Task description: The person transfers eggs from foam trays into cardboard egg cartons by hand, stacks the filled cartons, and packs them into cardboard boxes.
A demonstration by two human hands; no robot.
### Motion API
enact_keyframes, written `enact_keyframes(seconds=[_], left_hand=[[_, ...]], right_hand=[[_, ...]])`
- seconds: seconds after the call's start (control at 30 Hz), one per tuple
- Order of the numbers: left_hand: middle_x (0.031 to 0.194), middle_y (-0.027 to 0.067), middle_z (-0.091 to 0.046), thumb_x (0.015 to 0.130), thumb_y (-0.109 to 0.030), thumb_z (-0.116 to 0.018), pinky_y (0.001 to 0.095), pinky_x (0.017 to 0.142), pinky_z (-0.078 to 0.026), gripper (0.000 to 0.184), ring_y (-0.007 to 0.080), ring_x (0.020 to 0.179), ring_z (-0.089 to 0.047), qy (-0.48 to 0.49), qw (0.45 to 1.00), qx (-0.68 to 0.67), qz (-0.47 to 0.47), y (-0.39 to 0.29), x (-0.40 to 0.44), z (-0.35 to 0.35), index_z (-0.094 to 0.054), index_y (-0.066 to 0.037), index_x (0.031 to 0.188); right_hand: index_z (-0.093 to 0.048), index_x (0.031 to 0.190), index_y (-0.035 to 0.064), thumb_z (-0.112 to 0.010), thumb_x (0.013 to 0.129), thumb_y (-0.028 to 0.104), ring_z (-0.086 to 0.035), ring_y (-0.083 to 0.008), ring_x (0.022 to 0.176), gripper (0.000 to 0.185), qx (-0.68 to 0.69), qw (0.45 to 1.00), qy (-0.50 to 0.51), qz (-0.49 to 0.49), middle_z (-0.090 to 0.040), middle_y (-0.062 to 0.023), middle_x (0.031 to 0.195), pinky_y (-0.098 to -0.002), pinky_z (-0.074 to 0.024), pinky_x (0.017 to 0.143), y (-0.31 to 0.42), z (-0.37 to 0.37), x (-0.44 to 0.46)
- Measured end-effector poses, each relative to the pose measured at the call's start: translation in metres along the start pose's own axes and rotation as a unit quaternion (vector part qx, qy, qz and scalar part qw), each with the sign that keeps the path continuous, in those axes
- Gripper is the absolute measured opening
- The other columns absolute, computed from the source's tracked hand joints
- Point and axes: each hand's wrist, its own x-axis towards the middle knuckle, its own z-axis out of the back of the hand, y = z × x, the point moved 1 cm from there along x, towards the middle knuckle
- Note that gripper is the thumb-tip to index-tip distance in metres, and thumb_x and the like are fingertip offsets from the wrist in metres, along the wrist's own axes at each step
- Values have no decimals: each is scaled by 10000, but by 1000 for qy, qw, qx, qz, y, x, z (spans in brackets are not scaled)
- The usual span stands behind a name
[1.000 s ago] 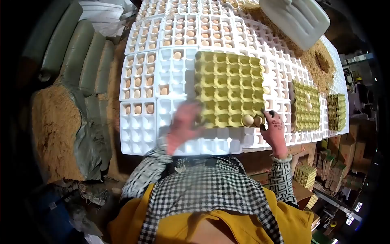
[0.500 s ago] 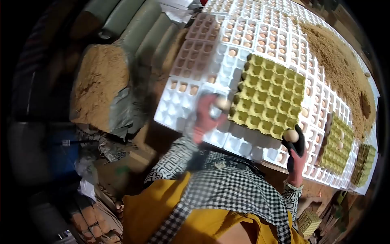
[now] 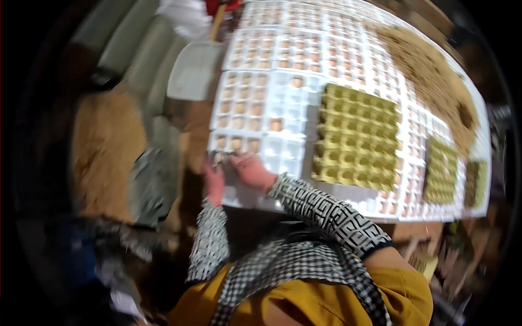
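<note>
At the near left corner of the white egg trays (image 3: 283, 155), my left hand (image 3: 215, 182) in a pink glove has its fingers closed round a pale egg (image 3: 218, 157). Beside it, my right hand (image 3: 254, 171), also gloved, reaches across with its fingers curled down at the tray cups; what they hold is hidden and blurred. Just beyond the hands, a row of eggs (image 3: 236, 143) sits in the cups. To the right, an olive-yellow egg carton (image 3: 356, 138) with bare cups lies on the white trays.
More white trays of eggs (image 3: 299, 49) stretch away. Sawdust-like material (image 3: 429, 70) covers the far right trays. Smaller yellow cartons (image 3: 441, 171) lie at right. On the left stand a pale scoop or shovel (image 3: 196, 70), grey bags (image 3: 147, 65) and a brown-filled open sack (image 3: 109, 155).
My right hand has left the yellow carton's corner and crossed to the left. My left hand has moved left with its egg to the near tray corner. The camera view has shifted left.
</note>
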Motion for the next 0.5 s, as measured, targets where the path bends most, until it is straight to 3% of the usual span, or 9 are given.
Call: enact_keyframes(seconds=[0.07, 0.13, 0.2, 0.23, 0.3, 0.33, 0.37, 0.43, 0.5], left_hand=[[1367, 200, -469, 921, -87, -571, 400, 1086, -335, 428, 330, 1295, -436, -1, 997, 73, -32, -22, -4, 7, -471, 1, 1328], [1370, 208, -466, 901, -78, -595, 405, 1085, -339, 418, 364, 1291, -426, -9, 993, 104, -61, -39, -6, 11, -507, -1, 1303], [1299, 178, -530, 842, -51, -641, 425, 1056, -362, 382, 372, 1232, -460, -14, 985, 110, -129, -80, -16, 9, -579, 0, 1215], [1272, 169, -549, 837, -34, -636, 416, 1043, -375, 365, 363, 1207, -482, -10, 980, 97, -174, -98, -19, 2, -589, 2, 1197], [1228, 155, -579, 831, 2, -616, 397, 1021, -394, 364, 346, 1169, -516, 96, 979, -44, -172, -130, -23, -25, -592, 1, 1194], [1224, 147, -589, 840, 19, -600, 375, 1011, -406, 356, 319, 1151, -540, 122, 971, -47, -198, -154, -27, -40, -592, 3, 1195], [1236, 142, -587, 851, 15, -592, 363, 1010, -412, 350, 301, 1152, -548, 158, 962, -143, -171, -160, -29, -63, -588, 4, 1201], [1241, 140, -589, 861, 8, -587, 353, 1015, -411, 362, 292, 1160, -549, 225, 942, -173, -180, -183, -29, -98, -573, 5, 1223], [1308, 175, -533, 847, -8, -604, 370, 1049, -388, 451, 326, 1226, -501, 292, 928, -116, -201, -216, -34, -115, -527, -4, 1292]], right_hand=[[-529, 1301, 78, -653, 811, 202, -572, -372, 1069, 521, 4, 997, -78, 12, -574, -202, 1208, -468, -450, 908, 11, 54, -37], [-566, 1278, 116, -716, 779, 269, -553, -355, 1078, 543, -52, 975, -216, 21, -560, -180, 1208, -453, -426, 950, -3, 114, -87], [-530, 1327, 134, -830, 632, 403, -399, -441, 1253, 804, -129, 963, -165, -169, -453, -213, 1335, -500, -320, 1065, -24, 194, -154], [-535, 1325, 148, -834, 621, 413, -383, -452, 1259, 809, -218, 938, -157, -220, -444, -215, 1341, -563, -314, 1052, -23, 225, -182], [-536, 1319, 154, -849, 589, 411, -391, -441, 1249, 835, -291, 918, -6, -270, -456, -207, 1330, -604, -319, 1029, -55, 216, -228], [-526, 1330, 161, -788, 682, 355, -390, -425, 1263, 725, -299, 917, 32, -262, -477, -200, 1305, -608, -318, 1030, -66, 199, -241], [-537, 1319, 165, -665, 792, 247, -403, -425, 1244, 548, -304, 917, -35, -256, -493, -174, 1288, -579, -329, 1035, -84, 181, -245], [-591, 1248, 162, -562, 821, 156, -457, -370, 1197, 428, -276, 921, -69, -265, -546, -132, 1227, -551, -342, 1037, -71, 191, -244], [-617, 1203, 157, -561, 798, 142, -496, -341, 1159, 409, -278, 911, -170, -253, -582, -118, 1166, -534, -356, 1033, -74, 213, -277]])
